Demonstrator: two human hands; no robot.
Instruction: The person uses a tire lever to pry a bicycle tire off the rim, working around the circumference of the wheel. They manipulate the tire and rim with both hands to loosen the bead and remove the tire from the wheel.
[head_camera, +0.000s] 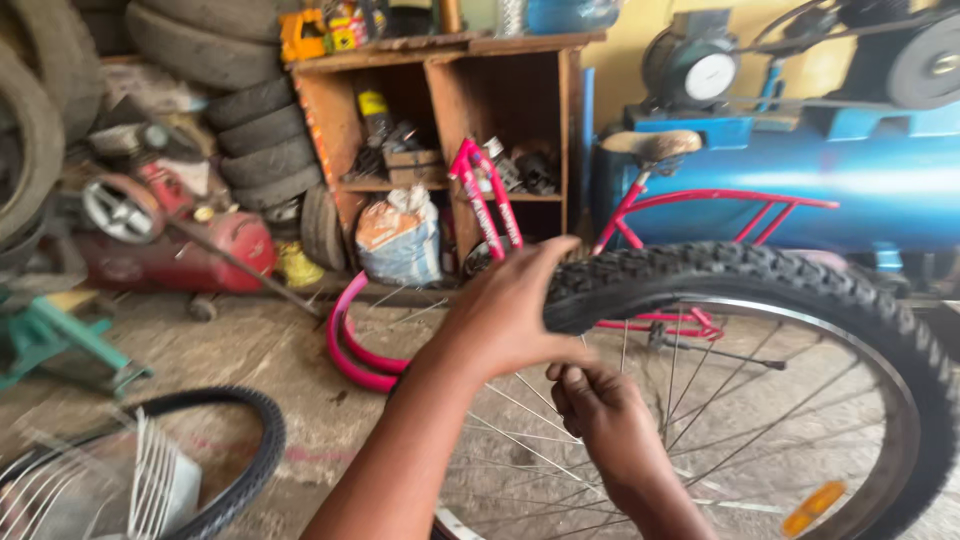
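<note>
Both forearms rise from the bottom edge of the view toward a bicycle wheel, and the left hand (510, 305) is clamped over the black knobby tyre (800, 280) at its loose end, fingers curled across the tread and thumb tucked beneath, so that this part of the tyre is lifted off and stands away from the silver rim (800, 315). Just below the tyre's raised end, the right hand (600, 405) is closed in a loose fist among the spokes (700, 400); its fingers look pinched on something thin, but what they hold cannot be told. That grip seems to make sense as a pair: one hand keeps the tyre's bead pulled clear while the other works in the gap beneath it. Rightward from the left hand the tyre curves over the top of the wheel and down its far side, seated on the rim there, with an orange reflector (812, 508) on the spokes low inside the tyre's arc. Behind the tyre stand a pink bicycle frame (700, 200) with its tan saddle (655, 145), a blue compressor tank (850, 180) and a wooden shelf (440, 110). Left of the tyre, on the concrete floor (270, 350), lies a second wheel (200, 450), with stacked car tyres (260, 140) beyond.
</note>
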